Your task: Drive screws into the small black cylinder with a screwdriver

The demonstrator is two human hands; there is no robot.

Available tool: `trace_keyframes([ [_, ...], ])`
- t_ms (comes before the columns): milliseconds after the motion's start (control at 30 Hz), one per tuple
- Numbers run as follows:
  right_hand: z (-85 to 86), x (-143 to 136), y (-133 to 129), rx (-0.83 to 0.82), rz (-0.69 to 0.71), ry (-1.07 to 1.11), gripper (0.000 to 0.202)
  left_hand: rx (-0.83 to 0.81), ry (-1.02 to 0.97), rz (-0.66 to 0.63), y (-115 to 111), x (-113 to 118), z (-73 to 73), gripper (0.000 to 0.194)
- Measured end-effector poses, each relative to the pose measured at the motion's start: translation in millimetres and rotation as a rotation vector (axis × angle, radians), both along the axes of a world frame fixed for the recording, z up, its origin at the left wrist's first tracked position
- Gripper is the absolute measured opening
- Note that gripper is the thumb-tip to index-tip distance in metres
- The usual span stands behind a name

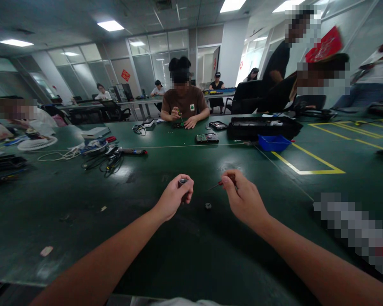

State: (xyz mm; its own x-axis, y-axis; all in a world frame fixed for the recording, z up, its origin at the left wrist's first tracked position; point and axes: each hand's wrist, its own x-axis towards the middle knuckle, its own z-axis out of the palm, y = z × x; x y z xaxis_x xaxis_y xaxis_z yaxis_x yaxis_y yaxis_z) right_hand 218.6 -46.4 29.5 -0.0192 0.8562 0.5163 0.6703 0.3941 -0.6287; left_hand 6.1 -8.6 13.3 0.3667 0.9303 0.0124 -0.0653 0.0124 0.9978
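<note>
My left hand [178,193] is closed around a small dark cylindrical part [183,182] with a metallic round rim facing up. Most of that part is hidden by my fingers. In my right hand [241,191] is a screwdriver [214,186], its thin shaft pointing left toward the other hand and its reddish handle mostly covered. The tip stays apart from the cylindrical part. On the green table [166,255], between and a little below both hands, lies a small round dark piece [208,206].
A circuit-board device [207,138], a long black housing [263,127] and a blue tray [273,143] stand farther back. Tangled cables [110,161] and an electric screwdriver [132,151] lie at the left. A person [185,102] works opposite. Paper scraps [46,250] lie front left.
</note>
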Motion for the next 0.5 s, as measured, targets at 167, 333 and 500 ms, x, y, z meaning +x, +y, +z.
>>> trace_keyframes([
  [167, -0.2, 1, 3, 0.008, -0.028, -0.016, 0.021, 0.410, 0.601, -0.123, -14, 3, 9.7, 0.011],
  [333, -0.3, 1, 3, 0.003, -0.013, -0.010, 0.021, 0.662, 0.985, -0.197, -18, 14, -3.3, 0.027],
  [500, -2.1, 1, 2, -0.006, -0.001, -0.002, 0.021, 0.726, 1.170, -0.212, -14, 23, -14.6, 0.040],
])
